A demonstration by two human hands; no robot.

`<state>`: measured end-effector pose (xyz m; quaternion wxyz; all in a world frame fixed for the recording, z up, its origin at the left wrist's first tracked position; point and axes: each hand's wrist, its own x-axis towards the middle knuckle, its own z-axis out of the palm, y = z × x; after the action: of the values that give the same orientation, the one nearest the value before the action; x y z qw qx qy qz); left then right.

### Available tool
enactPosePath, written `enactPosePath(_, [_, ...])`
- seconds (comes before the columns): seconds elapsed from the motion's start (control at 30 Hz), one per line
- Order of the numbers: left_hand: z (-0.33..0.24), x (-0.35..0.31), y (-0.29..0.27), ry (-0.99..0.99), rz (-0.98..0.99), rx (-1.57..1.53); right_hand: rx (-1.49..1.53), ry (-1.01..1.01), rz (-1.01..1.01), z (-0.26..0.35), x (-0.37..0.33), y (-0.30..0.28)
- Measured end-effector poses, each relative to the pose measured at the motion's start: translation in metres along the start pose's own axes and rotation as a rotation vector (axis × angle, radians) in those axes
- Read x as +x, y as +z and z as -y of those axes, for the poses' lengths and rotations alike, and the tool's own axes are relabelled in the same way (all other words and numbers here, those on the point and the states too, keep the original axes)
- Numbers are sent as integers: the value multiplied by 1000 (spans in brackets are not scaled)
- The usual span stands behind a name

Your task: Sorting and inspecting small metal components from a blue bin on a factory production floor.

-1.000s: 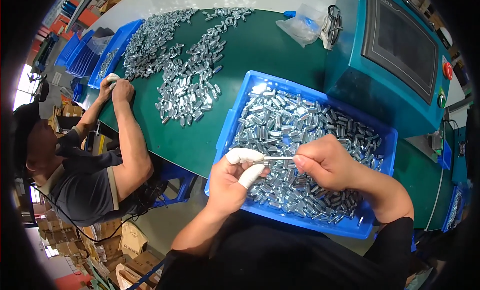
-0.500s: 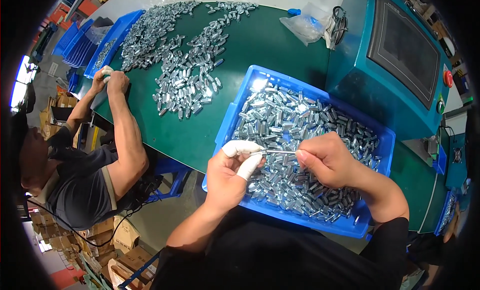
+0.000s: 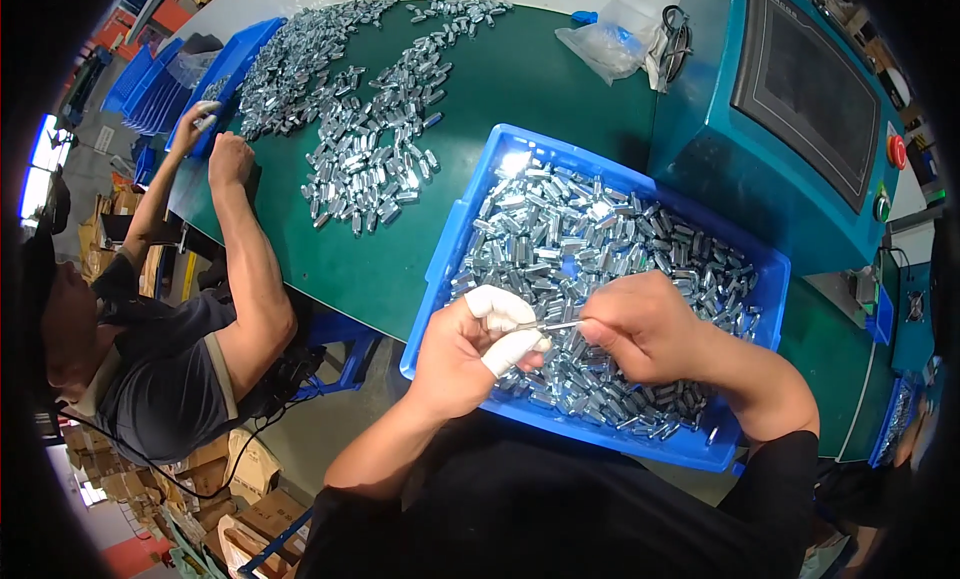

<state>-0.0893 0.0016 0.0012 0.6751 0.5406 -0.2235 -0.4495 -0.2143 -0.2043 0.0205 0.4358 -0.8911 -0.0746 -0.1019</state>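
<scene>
Over the blue bin (image 3: 440, 269) of shiny hexagonal metal pieces (image 3: 640, 239), my two hands are close together. White covers wrap the thumb and forefinger of my left hand (image 3: 450, 359). Its fingertips pinch a small metal piece that the covers mostly hide. My right hand (image 3: 645, 329) is closed around a thin metal rod (image 3: 566, 326), its visible end pointing left into the left hand's pinch. The rest of the rod is hidden in the right fist. Whether the rod is inside the small piece or only against it, I cannot tell.
Loose metal pieces (image 3: 365, 169) are heaped on the green table (image 3: 300, 249). At the left, a co-worker's hands (image 3: 232, 161) are near a narrow blue tray (image 3: 262, 34). A teal machine with a dark screen (image 3: 810, 89) stands right of the bin; a plastic bag (image 3: 605, 51) lies behind.
My hands have come closer together, and less of the rod shows between them. The rod now tilts slightly. The co-worker's hands have moved apart, one toward the narrow tray.
</scene>
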Motion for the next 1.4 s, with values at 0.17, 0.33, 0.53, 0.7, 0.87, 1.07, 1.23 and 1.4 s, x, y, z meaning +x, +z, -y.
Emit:
enactPosePath(0.17, [1, -1, 0, 3, 24, -70, -196, -120, -49, 4, -2, 2])
enactPosePath(0.33, [2, 0, -3, -4, 81, -70, -226, -200, -33, 3, -1, 1])
enactPosePath(0.53, [1, -5, 3, 141, 128, 213, 247, 132, 129, 9, -4, 13])
enactPosePath(0.7, [8, -4, 1, 360, 127, 462, 560, 403, 220, 17, 0, 4])
enactPosePath(0.87, [1, 1, 9, 411, 72, 562, 440, 280, 144, 18, 0, -2])
enactPosePath(1.07, [4, -2, 4, 436, -41, 575, 214, 56, 85, 6, 1, -14])
enactPosePath(1.23, [4, 3, 10, 407, -97, 438, 66, 43, 95, 8, 0, -20])
enactPosePath(1.4, [4, 3, 3, 473, 65, 686, 59, 44, 116, 8, -1, -10])
